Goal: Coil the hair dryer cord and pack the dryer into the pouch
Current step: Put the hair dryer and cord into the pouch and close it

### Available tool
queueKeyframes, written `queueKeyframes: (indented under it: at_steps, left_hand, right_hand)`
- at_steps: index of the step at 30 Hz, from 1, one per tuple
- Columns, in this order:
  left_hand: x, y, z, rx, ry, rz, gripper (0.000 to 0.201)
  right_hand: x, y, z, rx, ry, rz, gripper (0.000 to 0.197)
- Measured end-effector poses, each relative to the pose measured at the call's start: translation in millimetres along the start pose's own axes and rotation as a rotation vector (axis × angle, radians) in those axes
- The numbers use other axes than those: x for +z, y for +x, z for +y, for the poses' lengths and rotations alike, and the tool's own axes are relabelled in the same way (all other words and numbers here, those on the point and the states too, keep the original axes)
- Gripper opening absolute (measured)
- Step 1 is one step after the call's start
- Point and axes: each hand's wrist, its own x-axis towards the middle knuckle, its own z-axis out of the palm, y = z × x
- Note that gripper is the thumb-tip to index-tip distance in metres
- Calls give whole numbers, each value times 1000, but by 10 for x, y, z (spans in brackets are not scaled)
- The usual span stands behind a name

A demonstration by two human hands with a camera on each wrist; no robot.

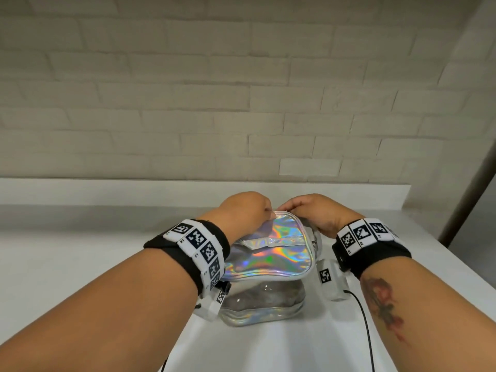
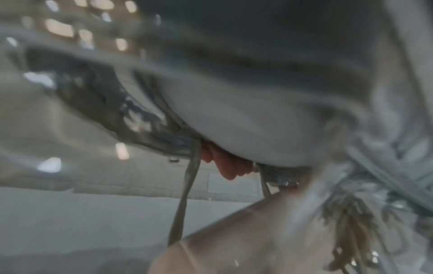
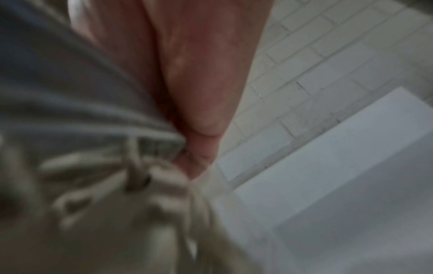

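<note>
Pouch [image 1: 271, 253] holographic, upright on surface [image 1: 80, 251], dark bulk inside, likely the dryer. Left hand [image 1: 243, 210] and right hand [image 1: 312, 212] fingers pinch its top edge, zipper just between them. Risk: zipper snagging cord, pouch tipping under uneven pull.

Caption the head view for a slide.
Both hands, left hand and right hand, pinch the holographic pouch's top edge on the white counter.

White counter against a brick wall

The counter [image 1: 80, 264] has a raised back ledge [image 1: 107, 190]; the pale brick wall [image 1: 214, 89] rises behind it.
</note>
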Motion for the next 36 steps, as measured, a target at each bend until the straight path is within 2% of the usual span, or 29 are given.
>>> queueKeyframes:
  at_steps: [5, 7, 15, 23, 26, 29, 31, 34, 36]
  left_hand:
    - [19, 49, -16, -18, 48, 21, 33]
    - [-2, 96, -80, -54, 30, 16, 34]
    - [-9, 350, -484, -236, 46, 27, 42]
    - [51, 447, -529, -250, 106, 11, 35]
    - [96, 465, -480, -245, 97, 22, 34]
    - [79, 472, -403, -179, 119, -7, 44]
    - [-46, 399, -393, -174, 20, 9, 50]
    - [-251, 184, -516, -259, -305, 31, 47]
    - [-257, -20, -652, -294, -573, 20, 40]
  right_hand:
    - [-140, -97, -83, -152, -572, 177, 14]
    - [-141, -178, -91, -193, -706, 259, 16]
    - [88, -607, 86, -360, -715, 497, 15]
    - [723, -880, 2, -358, -623, 500, 14]
    - [1025, -910, -86, -384, -652, 388, 17]
    - [1124, -883, -178, -369, -723, 295, 21]
    - [952, -854, -252, -355, -668, 300, 27]
    - [547, -702, -358, -400, -603, 388, 21]
    - [321, -486, -372, -383, -673, 370, 23]
